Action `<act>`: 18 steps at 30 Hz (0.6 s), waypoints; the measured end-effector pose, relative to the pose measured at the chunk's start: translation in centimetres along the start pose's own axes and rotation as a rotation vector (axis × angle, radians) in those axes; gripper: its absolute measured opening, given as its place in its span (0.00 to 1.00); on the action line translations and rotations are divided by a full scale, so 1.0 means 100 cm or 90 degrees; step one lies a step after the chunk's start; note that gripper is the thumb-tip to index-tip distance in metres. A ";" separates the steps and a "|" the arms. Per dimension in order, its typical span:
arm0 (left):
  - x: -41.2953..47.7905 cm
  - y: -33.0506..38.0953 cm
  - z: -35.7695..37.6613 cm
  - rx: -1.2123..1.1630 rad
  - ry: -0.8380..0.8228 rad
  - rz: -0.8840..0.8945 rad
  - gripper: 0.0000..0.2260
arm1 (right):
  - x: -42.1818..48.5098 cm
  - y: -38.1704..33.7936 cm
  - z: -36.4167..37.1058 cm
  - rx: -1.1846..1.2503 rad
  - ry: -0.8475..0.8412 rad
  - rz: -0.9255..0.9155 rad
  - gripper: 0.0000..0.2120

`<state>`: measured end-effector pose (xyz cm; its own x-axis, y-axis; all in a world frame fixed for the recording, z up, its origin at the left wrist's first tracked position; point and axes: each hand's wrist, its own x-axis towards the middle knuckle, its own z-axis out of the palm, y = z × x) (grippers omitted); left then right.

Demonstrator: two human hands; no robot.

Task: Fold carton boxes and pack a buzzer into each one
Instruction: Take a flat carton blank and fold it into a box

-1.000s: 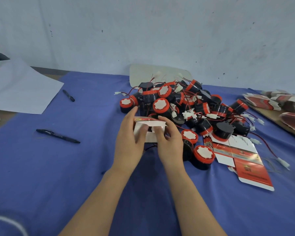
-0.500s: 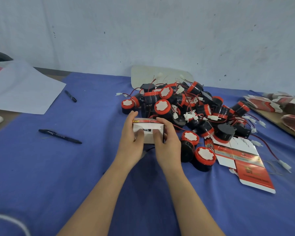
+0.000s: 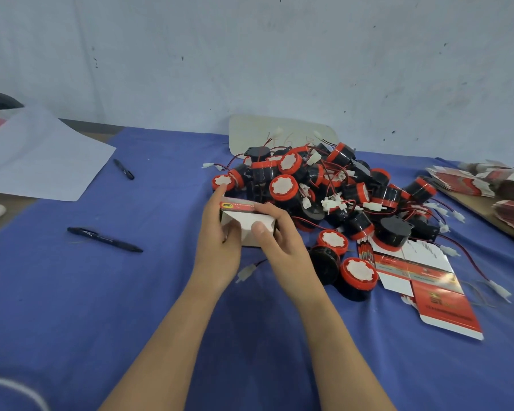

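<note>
A small white carton box (image 3: 247, 222) with a red top strip sits between my two hands just above the blue cloth. My left hand (image 3: 218, 247) grips its left side, thumb on the white front flap. My right hand (image 3: 282, 241) grips the right side, thumb pressed on the same flap. A white connector on a wire (image 3: 245, 272) hangs out below the box. Behind and to the right lies a heap of black buzzers (image 3: 324, 191) with red rims and white caps, wires tangled. Flat red-and-white carton blanks (image 3: 419, 280) lie right of my right arm.
Two black pens (image 3: 104, 239) (image 3: 124, 169) lie on the blue cloth (image 3: 72, 292) at left, near a white paper sheet (image 3: 39, 158). More flat cartons (image 3: 487, 185) are stacked at the far right on a wooden board. A white plate (image 3: 279, 134) leans against the wall.
The box's front flap has gone from open to pushed shut under both thumbs, and my hands turned the box slightly.
</note>
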<state>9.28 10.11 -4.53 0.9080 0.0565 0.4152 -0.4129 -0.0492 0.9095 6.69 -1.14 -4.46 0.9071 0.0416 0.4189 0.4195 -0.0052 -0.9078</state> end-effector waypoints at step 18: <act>-0.006 -0.013 0.012 0.120 -0.036 0.062 0.28 | 0.001 0.017 0.001 -0.241 0.243 -0.043 0.19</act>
<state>9.34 8.98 -6.03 0.8694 -0.0130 0.4940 -0.4825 -0.2382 0.8429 7.50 -1.07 -5.95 0.7963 -0.3111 0.5189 0.3973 -0.3778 -0.8363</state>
